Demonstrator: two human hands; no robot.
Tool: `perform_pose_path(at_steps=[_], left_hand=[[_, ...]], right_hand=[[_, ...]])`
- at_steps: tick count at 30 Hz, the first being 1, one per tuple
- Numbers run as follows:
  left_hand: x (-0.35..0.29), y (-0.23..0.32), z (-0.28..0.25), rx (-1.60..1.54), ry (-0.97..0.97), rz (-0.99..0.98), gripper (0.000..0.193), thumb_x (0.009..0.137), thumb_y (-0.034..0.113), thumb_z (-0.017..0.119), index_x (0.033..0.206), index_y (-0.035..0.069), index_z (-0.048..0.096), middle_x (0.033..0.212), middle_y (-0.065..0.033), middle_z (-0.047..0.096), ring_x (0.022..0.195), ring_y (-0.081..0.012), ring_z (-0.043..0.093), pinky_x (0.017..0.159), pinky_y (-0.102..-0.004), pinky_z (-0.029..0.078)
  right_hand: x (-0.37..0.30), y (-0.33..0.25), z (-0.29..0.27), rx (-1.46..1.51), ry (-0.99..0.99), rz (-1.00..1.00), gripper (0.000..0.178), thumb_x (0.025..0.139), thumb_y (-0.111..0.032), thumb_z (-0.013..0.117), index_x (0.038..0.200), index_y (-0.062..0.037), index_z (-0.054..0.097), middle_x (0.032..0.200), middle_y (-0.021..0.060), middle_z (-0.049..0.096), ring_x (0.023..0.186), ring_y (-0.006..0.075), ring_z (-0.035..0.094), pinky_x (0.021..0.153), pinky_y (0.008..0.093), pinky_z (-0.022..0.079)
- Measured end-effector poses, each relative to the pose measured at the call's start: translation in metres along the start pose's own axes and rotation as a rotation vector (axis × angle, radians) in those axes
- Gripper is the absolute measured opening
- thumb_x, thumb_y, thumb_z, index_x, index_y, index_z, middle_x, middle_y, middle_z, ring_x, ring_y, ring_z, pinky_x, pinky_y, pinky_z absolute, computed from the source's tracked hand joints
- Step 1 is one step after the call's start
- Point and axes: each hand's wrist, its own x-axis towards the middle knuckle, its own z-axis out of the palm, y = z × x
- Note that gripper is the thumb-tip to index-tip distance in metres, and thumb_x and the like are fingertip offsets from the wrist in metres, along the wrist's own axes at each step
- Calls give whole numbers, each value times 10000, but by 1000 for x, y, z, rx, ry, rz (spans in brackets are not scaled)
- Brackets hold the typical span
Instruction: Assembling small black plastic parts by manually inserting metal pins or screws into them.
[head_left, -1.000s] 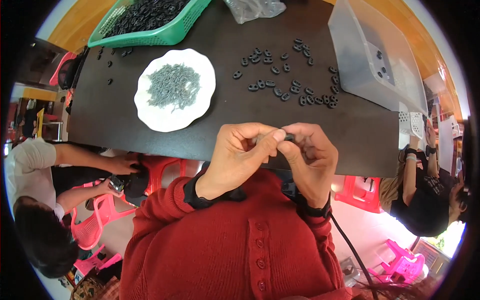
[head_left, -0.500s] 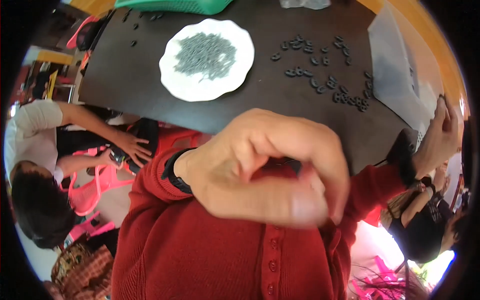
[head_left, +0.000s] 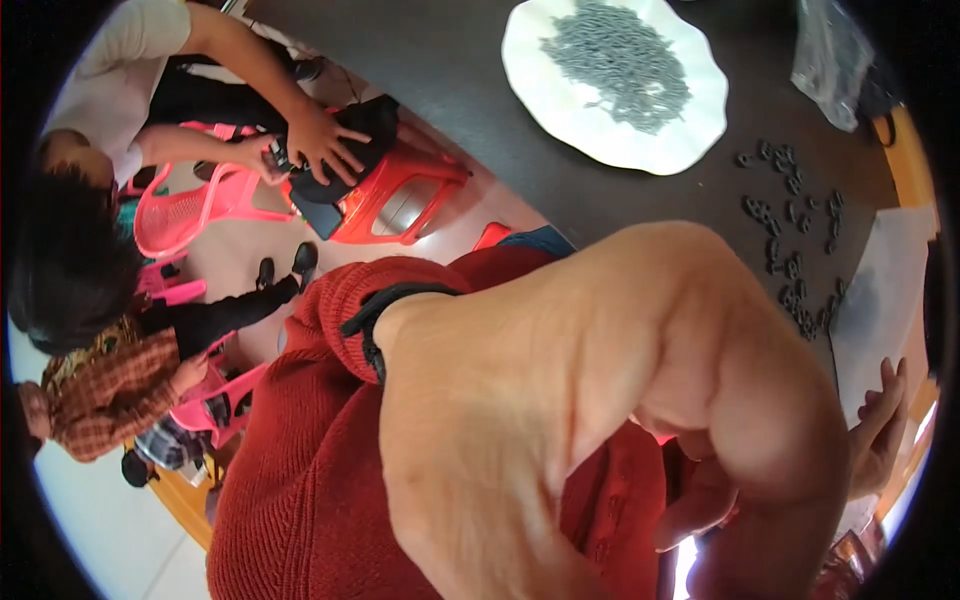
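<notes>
Your left hand (head_left: pixel 600 400), raised close to the lens, grip state untellable; right hand hidden. Black rings (head_left: pixel 790 240) lie at two o'clock on the surface (head_left: pixel 480 100), beside the white plate (head_left: pixel 560 110).

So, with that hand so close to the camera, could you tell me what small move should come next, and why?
Probably lower the left hand toward the dark table. It fills the view and hides whatever it holds, while the small black parts and the white plate lie beyond it.

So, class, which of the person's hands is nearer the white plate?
Left. The left hand looms just below the plate; the right hand peeks out beneath it, farther off.
</notes>
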Motion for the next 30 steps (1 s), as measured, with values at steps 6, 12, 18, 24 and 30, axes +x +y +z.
perform_pose_path(at_steps=[6, 12, 18, 24, 30], left_hand=[[-27, 8, -44, 34, 146, 19, 254, 1073, 253, 711, 1021, 8, 757, 985, -137, 763, 790, -203, 687, 712, -333, 540], [-28, 15, -68, 66, 222, 12, 205, 1063, 209, 716, 1038, 9, 753, 987, -130, 767, 800, -186, 692, 713, -317, 539], [-37, 20, -69, 135, 304, 40, 158, 1054, 165, 721, 1055, 10, 750, 989, -122, 772, 810, -170, 697, 714, -301, 538], [-38, 28, -70, 166, 368, 66, 116, 1045, 122, 725, 1072, 11, 746, 991, -114, 777, 820, -153, 702, 715, -285, 537], [-27, 36, -60, 225, 362, 68, 86, 1035, 78, 730, 1089, 12, 743, 994, -107, 782, 829, -137, 706, 715, -269, 536]], right_hand=[[-36, -27, 16, 59, -165, -30, 379, 1143, -309, 674, 1387, -54, 809, 1171, 62, 859, 971, 128, 712, 892, 304, 555], [-39, 23, 13, 97, -283, -4, 370, 1151, -299, 677, 1387, -43, 804, 1159, 70, 855, 959, 117, 700, 868, 294, 544], [-36, 86, -20, 179, -389, 2, 362, 1159, -288, 680, 1386, -32, 798, 1147, 79, 851, 947, 106, 687, 843, 285, 534], [8, 190, -69, 221, -479, 7, 354, 1168, -278, 682, 1386, -21, 793, 1135, 87, 848, 935, 96, 675, 819, 275, 523], [4, 171, -80, 173, -436, 105, 306, 1148, -227, 712, 1346, -14, 807, 1146, 111, 847, 1007, 127, 739, 858, 281, 560]])
